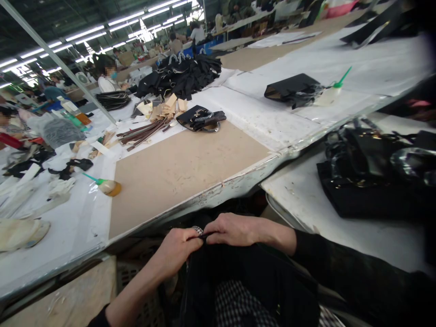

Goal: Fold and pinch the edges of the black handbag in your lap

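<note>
Over my lap, below the table's front edge, lies a large dark bag piece [245, 270], its edge pinched between both hands. My left hand [182, 247] is closed on that edge with thumb and fingertips. Close beside it, nearly touching, my right hand [231, 229] grips the same edge from the other side. Shadow hides much of the piece's shape. Black-and-white checked cloth [238, 304] shows beneath it. On the table ahead, a small black handbag [197, 119] stands at the far edge of a brown board [177, 163].
A glue bottle [109, 187] with a green nozzle lies left on the board. Brown strips [146, 133] and a heap of black pieces [180, 75] lie beyond. Wrapped black bags [374, 168] rest on a side table at right. Another black bag [291, 88] stands farther back.
</note>
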Demonstrator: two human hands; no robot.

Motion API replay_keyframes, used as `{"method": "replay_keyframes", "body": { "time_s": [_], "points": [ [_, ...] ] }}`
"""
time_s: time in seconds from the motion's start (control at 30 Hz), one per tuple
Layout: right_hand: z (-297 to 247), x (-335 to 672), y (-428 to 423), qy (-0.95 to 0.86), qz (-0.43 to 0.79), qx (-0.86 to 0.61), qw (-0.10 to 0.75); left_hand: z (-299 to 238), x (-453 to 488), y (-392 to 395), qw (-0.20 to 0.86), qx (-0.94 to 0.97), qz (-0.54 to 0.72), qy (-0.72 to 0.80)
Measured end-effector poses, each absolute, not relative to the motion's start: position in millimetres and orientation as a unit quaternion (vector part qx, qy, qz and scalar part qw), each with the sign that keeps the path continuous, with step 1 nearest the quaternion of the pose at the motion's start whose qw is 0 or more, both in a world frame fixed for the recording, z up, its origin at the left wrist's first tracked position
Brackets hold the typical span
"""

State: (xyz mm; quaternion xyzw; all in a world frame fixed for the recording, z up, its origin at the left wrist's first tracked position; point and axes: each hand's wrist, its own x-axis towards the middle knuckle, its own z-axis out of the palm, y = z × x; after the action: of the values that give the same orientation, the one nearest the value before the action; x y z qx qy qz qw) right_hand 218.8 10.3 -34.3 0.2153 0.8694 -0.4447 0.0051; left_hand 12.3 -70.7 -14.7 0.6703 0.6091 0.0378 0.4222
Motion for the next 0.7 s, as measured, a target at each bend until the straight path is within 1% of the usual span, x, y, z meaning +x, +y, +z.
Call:
{"method": "replay_keyframes", "body": {
  "time_s": [0.1,0.23,0.37,0.43,0.57,0.63,0.7],
  "points": [
    [-32.2,210.1,10.7,0.883,-0.428,0.190,0.014,-3.5,6.4,-71.2,0.447,0.654,0.014,0.610],
    [-31.8,199.6,10.5,0.907,-0.375,0.190,0.029,16.3,3.3,-85.2,0.469,0.636,-0.026,0.612],
    [-36.7,200.4,8.5,0.913,-0.355,0.202,0.019,35.2,1.2,-111.4,0.428,0.633,-0.059,0.642],
    [-41.1,203.3,7.8,0.902,-0.379,0.207,0.007,41.1,-0.3,-126.2,0.396,0.625,-0.067,0.669],
    [-45.4,206.4,9.0,0.848,-0.505,0.158,-0.023,39.9,-3.7,-156.0,0.353,0.603,-0.087,0.710],
    [-42.8,204.3,10.9,0.822,-0.558,0.112,-0.028,34.2,-6.5,-169.8,0.347,0.598,-0.087,0.717],
    [-38.7,198.9,13.5,0.810,-0.580,0.080,-0.019,27.8,-9.9,-182.8,0.356,0.594,-0.064,0.719]
  ]
}}
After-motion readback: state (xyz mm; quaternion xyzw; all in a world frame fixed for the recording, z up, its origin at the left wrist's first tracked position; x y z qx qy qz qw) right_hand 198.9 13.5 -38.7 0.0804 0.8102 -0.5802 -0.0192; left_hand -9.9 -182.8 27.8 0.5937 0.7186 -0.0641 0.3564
